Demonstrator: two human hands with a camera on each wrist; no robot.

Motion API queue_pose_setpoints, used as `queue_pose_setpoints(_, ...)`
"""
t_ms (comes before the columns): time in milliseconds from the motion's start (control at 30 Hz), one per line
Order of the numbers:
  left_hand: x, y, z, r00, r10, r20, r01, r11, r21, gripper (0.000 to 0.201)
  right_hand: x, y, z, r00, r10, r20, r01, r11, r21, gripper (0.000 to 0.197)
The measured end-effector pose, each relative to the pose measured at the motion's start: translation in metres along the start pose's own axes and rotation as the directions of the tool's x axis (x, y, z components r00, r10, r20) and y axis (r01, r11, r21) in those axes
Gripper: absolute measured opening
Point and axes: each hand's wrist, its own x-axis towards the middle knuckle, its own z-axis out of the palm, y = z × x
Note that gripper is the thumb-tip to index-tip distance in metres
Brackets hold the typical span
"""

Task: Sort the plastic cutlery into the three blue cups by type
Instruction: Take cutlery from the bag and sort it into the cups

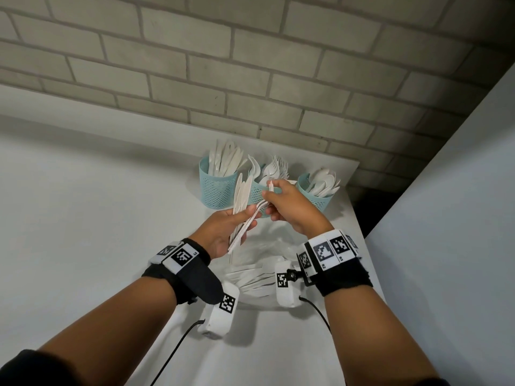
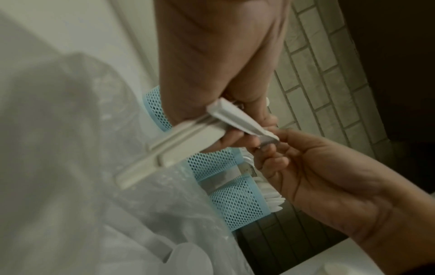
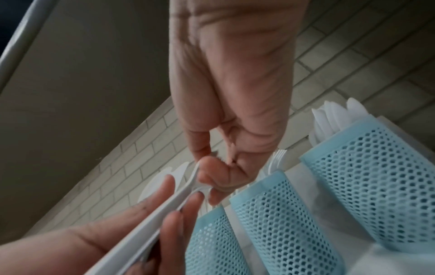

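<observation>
A: Left hand (image 1: 223,232) clamps a bundle of white knives (image 1: 240,207); right hand (image 1: 289,203) pinches one piece's handle, at 6 o'clock of the middle blue cup (image 1: 257,193).

B: Light, thin, slick, bendy plastic. The handle end looks the best place to pinch; it could slip.

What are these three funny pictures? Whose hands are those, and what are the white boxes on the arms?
There is no robot here, only a person's two hands. The white boxes are small cameras strapped to the wrists. The big picture comes from a camera on the person's head; the other two look along each hand. On the white table stand three blue mesh plastic cups in a row, already holding white plastic knives, forks and spoons. More cutlery lies in a clear plastic bag near the wrists. The left hand holds a bundle of white plastic cutlery, and the right hand pinches one piece out of it.
</observation>
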Motion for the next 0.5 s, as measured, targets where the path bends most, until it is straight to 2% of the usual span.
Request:
queue_pose_setpoints(133,0.002,0.002,-0.002,1.000,0.012,0.020,-0.012,1.000,-0.020,0.010,-0.001,-0.005,0.001,0.999,-0.043,0.020,0.041,0.998,0.053,0.034)
queue_pose_setpoints(167,0.003,0.002,-0.003,1.000,0.011,0.014,-0.011,0.999,-0.032,0.012,-0.001,-0.008,-0.001,0.998,-0.065,-0.013,0.065,0.997,0.045,0.031)
queue_pose_setpoints(233,0.004,0.004,-0.006,1.000,0.006,-0.015,-0.007,0.998,-0.057,0.018,0.005,-0.015,-0.011,0.979,-0.115,-0.168,0.121,0.992,0.024,0.025)
queue_pose_setpoints(300,0.004,0.007,-0.009,0.998,0.009,-0.057,-0.012,0.998,-0.060,0.021,0.011,-0.024,-0.024,0.896,-0.191,-0.402,0.214,0.977,0.011,0.019)
queue_pose_setpoints(367,0.004,0.010,-0.010,0.996,0.028,-0.084,-0.029,1.000,-0.006,0.026,0.015,-0.032,-0.036,0.750,-0.279,-0.600,0.326,0.945,-0.032,0.014)
queue_pose_setpoints(433,0.005,0.011,-0.010,0.995,0.053,-0.084,-0.049,0.998,0.048,0.030,0.021,-0.036,-0.041,0.620,-0.367,-0.693,0.403,0.907,-0.120,0.017)
queue_pose_setpoints(500,0.007,0.013,-0.011,0.996,0.063,-0.062,-0.059,0.996,0.067,0.034,0.026,-0.036,-0.038,0.541,-0.478,-0.692,0.422,0.866,-0.268,0.022)
